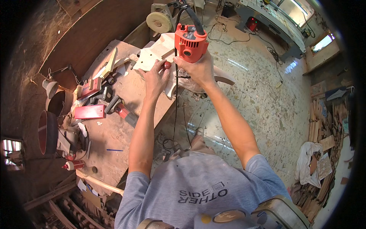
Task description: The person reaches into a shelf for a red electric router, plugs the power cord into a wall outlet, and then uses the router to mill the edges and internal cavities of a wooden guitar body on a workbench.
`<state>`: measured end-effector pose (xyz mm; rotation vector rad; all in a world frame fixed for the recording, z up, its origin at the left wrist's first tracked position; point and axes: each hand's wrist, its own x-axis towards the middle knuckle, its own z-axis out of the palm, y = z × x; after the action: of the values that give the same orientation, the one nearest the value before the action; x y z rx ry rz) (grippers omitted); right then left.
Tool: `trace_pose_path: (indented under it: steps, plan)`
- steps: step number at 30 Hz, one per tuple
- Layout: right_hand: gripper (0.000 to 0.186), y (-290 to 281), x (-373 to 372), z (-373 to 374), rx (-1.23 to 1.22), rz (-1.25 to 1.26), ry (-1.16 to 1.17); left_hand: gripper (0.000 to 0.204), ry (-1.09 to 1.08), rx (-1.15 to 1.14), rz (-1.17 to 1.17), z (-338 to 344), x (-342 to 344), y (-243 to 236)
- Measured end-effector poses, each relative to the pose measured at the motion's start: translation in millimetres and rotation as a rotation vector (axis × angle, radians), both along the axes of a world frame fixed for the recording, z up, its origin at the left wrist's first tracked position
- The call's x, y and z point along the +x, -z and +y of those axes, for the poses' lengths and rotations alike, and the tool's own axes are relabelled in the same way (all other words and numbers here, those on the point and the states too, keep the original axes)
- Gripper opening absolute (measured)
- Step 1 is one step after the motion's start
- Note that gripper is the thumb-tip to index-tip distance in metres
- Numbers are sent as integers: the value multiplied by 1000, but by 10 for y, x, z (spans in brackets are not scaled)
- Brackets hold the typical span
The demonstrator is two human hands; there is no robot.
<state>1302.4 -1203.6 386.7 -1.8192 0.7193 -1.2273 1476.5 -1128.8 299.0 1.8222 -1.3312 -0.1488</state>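
My right hand [199, 70] is wrapped round the lower part of an orange router [191, 42], which stands upright with a dark hose [195, 19] rising from its top. My left hand [154, 80] is at the router's left, its thumb and forefinger closed about a dark red ball knob [167, 65]. Its outer fingers spread over a pale wooden workpiece [148, 57] with small dark holes. The router's base and bit are mostly hidden behind my right hand. A curved wooden part [224, 75] sticks out past my right wrist.
On the workbench [114, 133] at left lie a cordless tool [124, 111], a red box [89, 112], wood offcuts [111, 63] and a glue bottle [73, 165]. A black cable [176, 110] hangs beside the bench edge. A large machine table [272, 28] stands far right; wood strips [315, 126] lean at right.
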Motion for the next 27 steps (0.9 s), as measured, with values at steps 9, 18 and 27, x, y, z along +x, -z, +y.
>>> trace_pose_path:
  steps: [9, 18, 27]
  plan:
    - [44, -48, -26, 59, -30, -38, -23, 41, 26, -69, 9, 15, 41, 89]
    - [35, 21, -199, 68, 45, -21, -85, 42, 102, -71, 88, 75, -31, 128]
    - [32, -62, -330, 173, 13, 7, -70, 37, 130, -121, 127, 113, -106, 82]
